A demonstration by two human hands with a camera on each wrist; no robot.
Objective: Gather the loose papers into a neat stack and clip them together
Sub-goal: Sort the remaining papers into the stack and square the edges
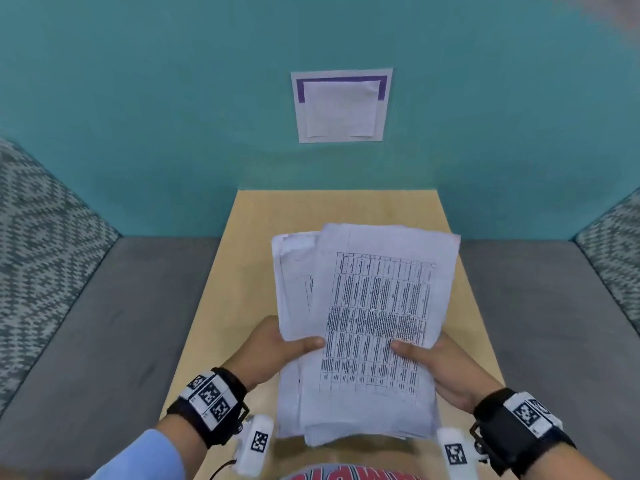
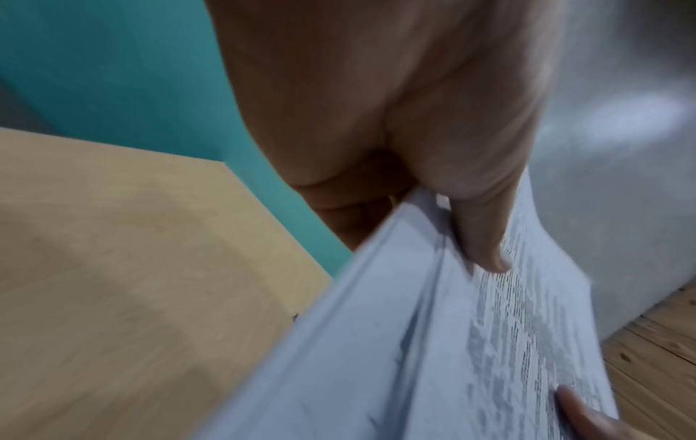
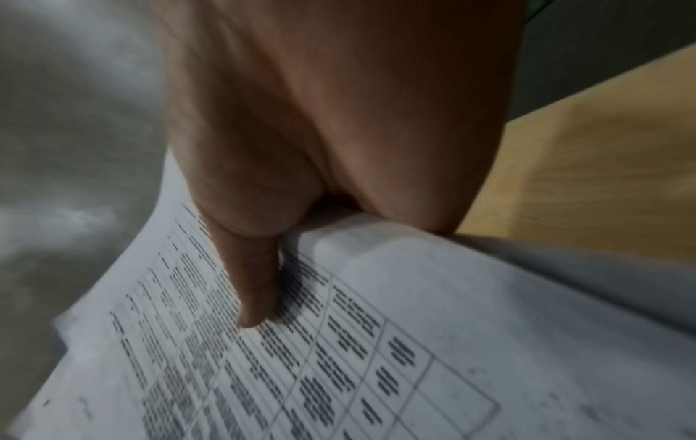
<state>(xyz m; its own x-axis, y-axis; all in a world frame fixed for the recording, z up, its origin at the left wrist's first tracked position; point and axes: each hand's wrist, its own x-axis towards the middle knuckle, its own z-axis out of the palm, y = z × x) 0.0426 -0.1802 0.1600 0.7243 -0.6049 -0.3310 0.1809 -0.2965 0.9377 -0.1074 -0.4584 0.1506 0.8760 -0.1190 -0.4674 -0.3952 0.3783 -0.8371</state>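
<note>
Papers (image 1: 374, 320) are nearest in the head view, held up over the counter (image 1: 252, 230) between both hands. Left hand (image 1: 277, 351) grips the left edge, thumb on top; right hand (image 1: 436, 365) grips the right edge the same way. So each grip is grasping the pile, neither is free. The pile's long axis runs away from the body, and it's messy: a few sheets fan out at the far left corner and some poke out at the near end. No clip visible anywhere that I can see.

Left wrist view: left hand (image 2: 395, 134) has its thumb pressed on the top sheet with the other fingers tucked under, papers (image 2: 414, 342) running off down and to the right. Pretty blurry.

Right wrist view: right hand (image 3: 320, 134) is the mirror of that, thumb flat on the printed table, papers (image 3: 339, 342) wedged right into the crook of the thumb.

My guess is squaring up comes next, and since the hands sit on the long sides, tapping the near short edge on the counter looks like the easy move.
</note>
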